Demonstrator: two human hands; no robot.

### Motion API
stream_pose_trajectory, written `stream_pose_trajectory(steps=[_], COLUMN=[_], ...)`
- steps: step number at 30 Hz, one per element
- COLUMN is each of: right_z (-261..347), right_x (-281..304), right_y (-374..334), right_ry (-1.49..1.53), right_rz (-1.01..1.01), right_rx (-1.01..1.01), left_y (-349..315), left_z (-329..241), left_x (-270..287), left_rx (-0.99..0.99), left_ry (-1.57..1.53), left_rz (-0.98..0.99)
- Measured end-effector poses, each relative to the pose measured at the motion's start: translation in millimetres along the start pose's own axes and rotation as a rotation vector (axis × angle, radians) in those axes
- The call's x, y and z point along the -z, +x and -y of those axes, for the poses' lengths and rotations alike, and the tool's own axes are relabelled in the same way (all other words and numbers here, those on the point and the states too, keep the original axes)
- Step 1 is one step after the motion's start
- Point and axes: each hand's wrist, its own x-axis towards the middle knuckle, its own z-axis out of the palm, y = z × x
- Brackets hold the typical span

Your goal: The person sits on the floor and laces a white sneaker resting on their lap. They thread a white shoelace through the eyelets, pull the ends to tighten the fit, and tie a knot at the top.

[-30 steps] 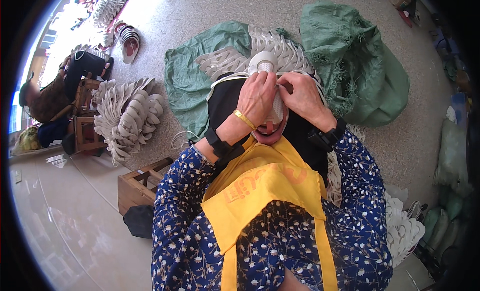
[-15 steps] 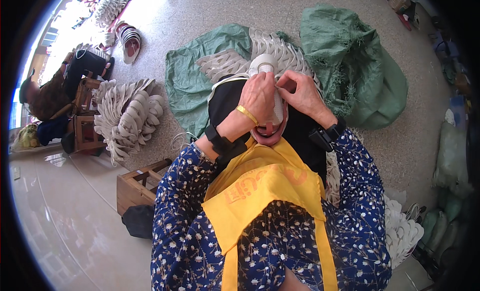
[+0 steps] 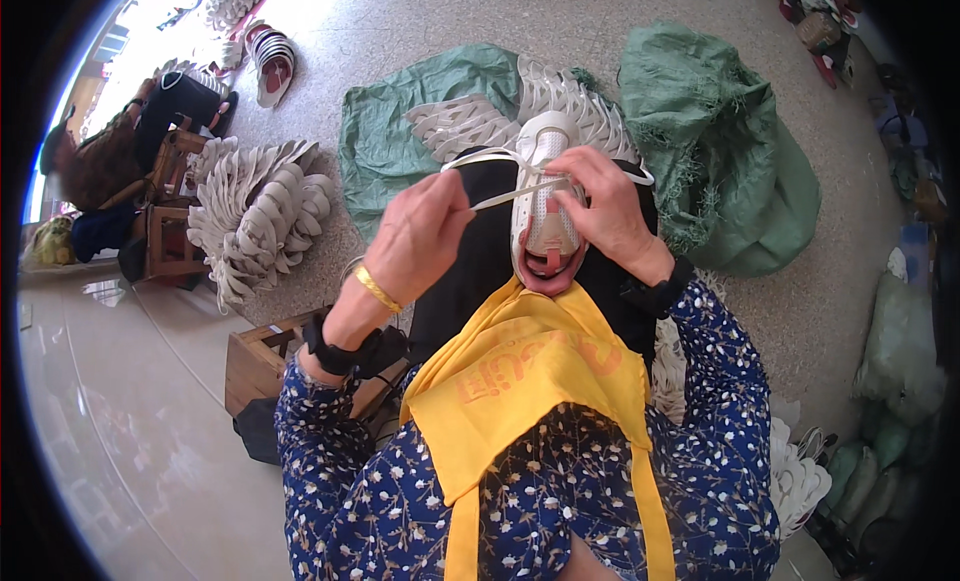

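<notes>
A white sneaker (image 3: 548, 136) with a pink lining rests on my lap, toe pointing away and heel opening toward me. My left hand (image 3: 418, 226) is closed on a pale shoelace (image 3: 503, 198), off to the left of the shoe. The lace runs in a loop from that fist across to the shoe's upper. Over the right side of the sneaker, my right hand (image 3: 608, 206) pinches the lace between thumb and fingers. A yellow apron (image 3: 530, 371) covers my lap just below the heel.
Light shoe parts (image 3: 465, 126) lie on a green sack (image 3: 385, 121) beyond my knees. Another green sack (image 3: 720, 151) bulges at right. More parts (image 3: 260, 221) are heaped at left near a wooden stool (image 3: 255, 366). A person (image 3: 100, 161) sits at far left.
My left hand has moved from the shoe to the left and nearer me, drawing out the lace. More of the sneaker's upper shows. My right hand stays close to the shoe.
</notes>
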Motion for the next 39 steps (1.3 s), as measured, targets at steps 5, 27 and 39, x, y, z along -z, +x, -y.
stream_pose_trajectory(steps=[5, 27, 39], right_z=[3.7, 10.1, 2.8], right_x=[-17.0, -16.7, -29.8], right_y=[5.1, 5.0, 5.3], right_ry=[0.156, -0.147, -0.181], right_rz=[0.087, 0.111, 0.065], right_rx=[-0.144, -0.157, -0.167], left_y=[9.0, 33.0, 34.8], left_z=[-1.6, 28.7, 45.2], left_x=[-30.4, -116.9, -128.3], left_rx=[0.010, 0.075, 0.082], left_ry=[-0.162, 0.106, -0.055], left_rz=[-0.088, -0.242, -0.228])
